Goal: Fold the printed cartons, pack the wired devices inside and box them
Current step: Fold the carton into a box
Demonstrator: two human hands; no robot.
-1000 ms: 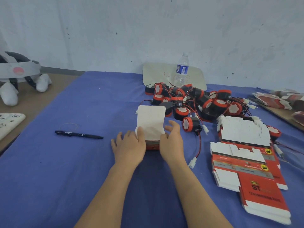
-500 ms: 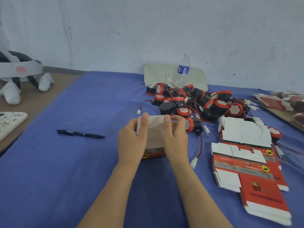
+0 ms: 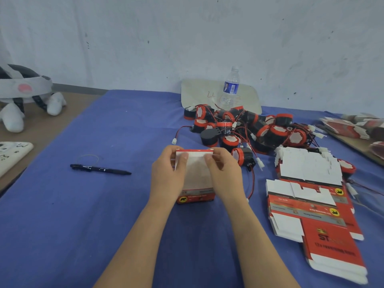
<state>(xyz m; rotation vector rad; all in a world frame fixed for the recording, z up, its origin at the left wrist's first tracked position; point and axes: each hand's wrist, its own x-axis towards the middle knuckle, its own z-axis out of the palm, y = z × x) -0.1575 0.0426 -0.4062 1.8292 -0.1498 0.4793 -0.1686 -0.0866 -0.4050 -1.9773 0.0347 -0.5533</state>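
Carton (image 3: 195, 179) stands on the blue cloth (image 3: 116, 225), dead centre. Left hand (image 3: 168, 179) and right hand (image 3: 225, 177) each pinch a top corner, thumbs on the white flap. The flap's fold line runs left-right. Wired devices (image 3: 249, 129) are piled beyond, to the right, so the right hand is nearer.

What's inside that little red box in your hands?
The carton shows only its white flap, pinched at the top by the left hand and right hand. The inside is covered.

Left hand (image 3: 168, 179) and right hand (image 3: 225, 177), side by side (thumbs in front), pinch the carton (image 3: 197, 177).
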